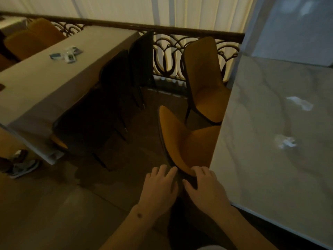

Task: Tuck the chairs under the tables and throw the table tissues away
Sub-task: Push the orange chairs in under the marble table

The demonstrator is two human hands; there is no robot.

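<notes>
Both hands, left [160, 188] and right [203, 188], grip mustard chair [182, 141] backrest top; seat partly under marble table [270, 159].

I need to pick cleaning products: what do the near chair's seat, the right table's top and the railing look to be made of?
Near chair: mustard upholstery, probably matte fabric or faux leather, on a dark shell edge; blur leaves it open. Right table: pale, grey-veined, glossy top, so marble or a marble-look surface. Railing: dark scrolled bars, likely wrought iron, under a rail that may be wood.
</notes>
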